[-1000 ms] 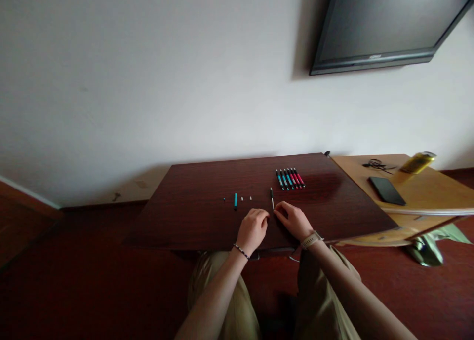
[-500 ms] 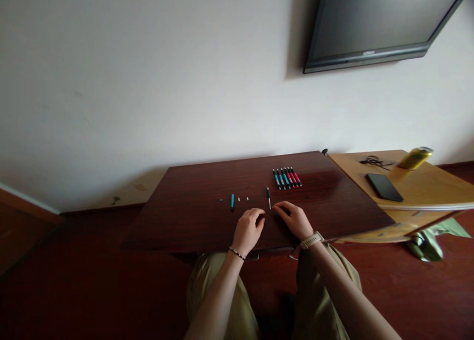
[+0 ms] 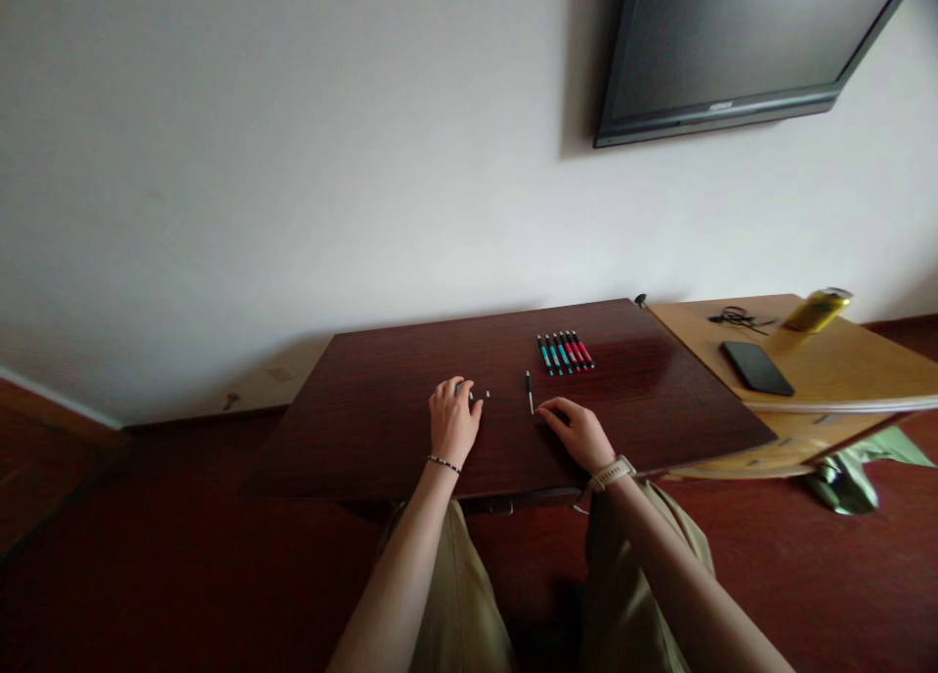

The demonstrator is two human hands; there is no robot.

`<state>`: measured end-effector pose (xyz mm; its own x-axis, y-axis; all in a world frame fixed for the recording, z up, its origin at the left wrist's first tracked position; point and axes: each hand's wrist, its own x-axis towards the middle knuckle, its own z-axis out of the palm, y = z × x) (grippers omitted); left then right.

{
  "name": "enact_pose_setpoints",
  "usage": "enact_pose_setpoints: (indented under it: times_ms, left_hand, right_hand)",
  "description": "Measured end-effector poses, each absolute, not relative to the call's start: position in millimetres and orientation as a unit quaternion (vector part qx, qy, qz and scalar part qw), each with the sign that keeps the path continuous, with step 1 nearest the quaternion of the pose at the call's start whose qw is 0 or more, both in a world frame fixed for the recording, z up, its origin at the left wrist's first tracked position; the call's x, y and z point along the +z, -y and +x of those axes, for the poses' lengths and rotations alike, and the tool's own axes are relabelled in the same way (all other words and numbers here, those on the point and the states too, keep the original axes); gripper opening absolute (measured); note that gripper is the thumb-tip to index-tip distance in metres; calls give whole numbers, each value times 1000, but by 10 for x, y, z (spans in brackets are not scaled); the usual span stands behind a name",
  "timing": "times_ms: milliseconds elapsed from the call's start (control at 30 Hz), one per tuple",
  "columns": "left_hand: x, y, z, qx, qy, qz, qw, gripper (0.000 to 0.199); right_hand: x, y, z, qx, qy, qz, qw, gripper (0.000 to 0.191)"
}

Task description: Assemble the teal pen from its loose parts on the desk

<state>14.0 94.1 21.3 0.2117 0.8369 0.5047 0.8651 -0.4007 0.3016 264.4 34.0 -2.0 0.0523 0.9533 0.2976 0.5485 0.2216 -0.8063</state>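
My left hand [image 3: 452, 421] is over the blue pen barrel [image 3: 459, 387], fingers apart, covering most of it; whether it touches the barrel is unclear. Just right of those fingers lie small white pieces [image 3: 488, 395]. My right hand [image 3: 578, 431] rests at the lower tip of a thin black-and-white pen part [image 3: 529, 392], its thumb and forefinger pinched together; anything between them is too small to make out. Farther back several blue and red pens [image 3: 566, 353] lie side by side in a row.
The dark wooden table [image 3: 352, 429] stands against the wall. To its right, a lighter cabinet [image 3: 879, 370] bears a black phone [image 3: 757, 367], a dark cable [image 3: 739, 317] and a yellow can [image 3: 819, 310]. A television [image 3: 747, 48] hangs above.
My left hand has moved left and forward from near the pen part to the blue barrel, and its fingers have spread. My right hand has hardly moved.
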Motion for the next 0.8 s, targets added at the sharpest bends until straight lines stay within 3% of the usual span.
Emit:
enact_pose_setpoints:
  times_ms: [367,567,800]
  left_hand:
    - [92,-1168,274,-287,519,-805,24,19]
    - [63,-1142,158,-316,554,-770,32,28]
    - [12,-1164,69,-314,577,-753,35,6]
  right_hand:
    - [0,-340,2642,234,647,-579,437,26]
    - [14,-342,2644,243,643,-581,436,27]
    - [30,-335,2648,241,644,-580,438,25]
